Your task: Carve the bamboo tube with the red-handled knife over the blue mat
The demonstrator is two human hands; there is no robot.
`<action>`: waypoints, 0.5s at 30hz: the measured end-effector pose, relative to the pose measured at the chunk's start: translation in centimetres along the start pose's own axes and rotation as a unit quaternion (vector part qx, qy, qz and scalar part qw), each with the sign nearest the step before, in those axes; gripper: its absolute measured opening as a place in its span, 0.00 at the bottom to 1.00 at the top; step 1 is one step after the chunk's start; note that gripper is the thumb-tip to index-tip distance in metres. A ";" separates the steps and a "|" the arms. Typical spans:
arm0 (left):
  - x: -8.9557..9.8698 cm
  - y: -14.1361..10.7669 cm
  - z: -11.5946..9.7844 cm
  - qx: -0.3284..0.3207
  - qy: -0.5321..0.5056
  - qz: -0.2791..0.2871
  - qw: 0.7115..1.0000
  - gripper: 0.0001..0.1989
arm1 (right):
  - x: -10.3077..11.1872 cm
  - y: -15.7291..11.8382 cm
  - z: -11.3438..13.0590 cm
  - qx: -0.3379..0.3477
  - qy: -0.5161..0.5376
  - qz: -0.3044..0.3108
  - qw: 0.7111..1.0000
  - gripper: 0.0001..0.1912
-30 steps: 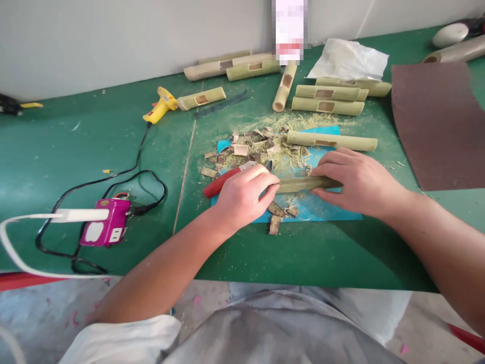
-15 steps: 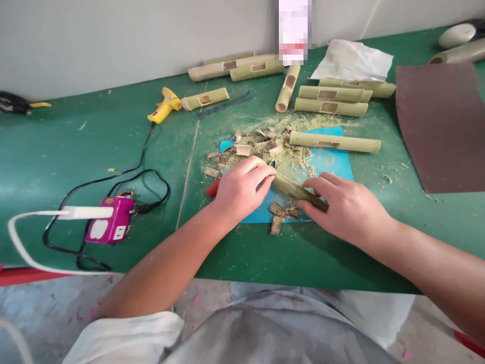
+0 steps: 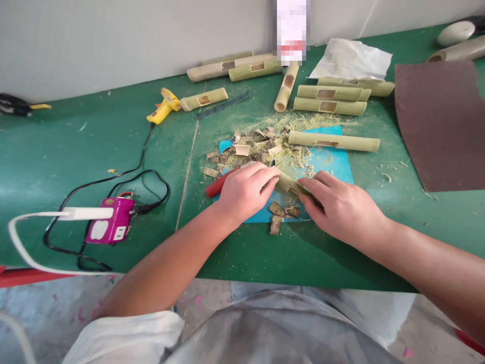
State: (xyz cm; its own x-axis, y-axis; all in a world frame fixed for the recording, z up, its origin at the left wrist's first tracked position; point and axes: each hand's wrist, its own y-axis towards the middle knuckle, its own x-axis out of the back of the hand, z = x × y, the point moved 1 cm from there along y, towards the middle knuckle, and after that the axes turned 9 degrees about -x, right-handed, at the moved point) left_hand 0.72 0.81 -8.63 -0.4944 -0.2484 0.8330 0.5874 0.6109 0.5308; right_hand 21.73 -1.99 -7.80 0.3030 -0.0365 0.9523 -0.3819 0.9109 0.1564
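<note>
My left hand is closed around the left end of a greenish bamboo tube, which slants down to the right. My right hand grips the tube's other end, thumb below and fingers over the top, hiding much of it. A red handle shows beside my left hand, and a small dark tip sticks up just past its knuckles; whether they belong together is hidden. Beneath lies a blue sheet with bamboo chips on its near edge and a heap of offcuts and shavings behind.
Another notched bamboo tube lies behind my right hand, with several more notched tubes farther back. On the left are a yellow glue gun and a purple power adapter with cords. Brown sandpaper-like sheet covers the right side.
My left hand has shifted slightly right and down, uncovering more of the red handle. My right hand has slid a little left along the tube, covering more of its right end.
</note>
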 end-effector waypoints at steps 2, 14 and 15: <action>-0.1 0.0 0.0 -0.001 -0.008 -0.007 1.000 0.07 | 0.0 0.0 0.1 0.005 -0.006 0.011 1.000 0.16; -0.3 0.0 0.3 0.018 -0.094 -0.054 0.994 0.04 | 0.0 -0.8 0.0 -0.001 -0.021 0.043 0.999 0.13; -0.3 0.1 0.3 0.019 -0.104 -0.053 0.993 0.05 | 0.0 -0.8 0.0 -0.003 -0.015 0.043 0.999 0.13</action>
State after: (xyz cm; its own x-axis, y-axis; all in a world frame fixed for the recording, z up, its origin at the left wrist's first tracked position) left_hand 0.71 1.18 -8.85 -0.6765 -0.1550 0.7200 0.5022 0.6180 0.6049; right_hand 22.04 -2.72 -7.93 0.2437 0.0305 0.9694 -0.4006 0.9134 0.0719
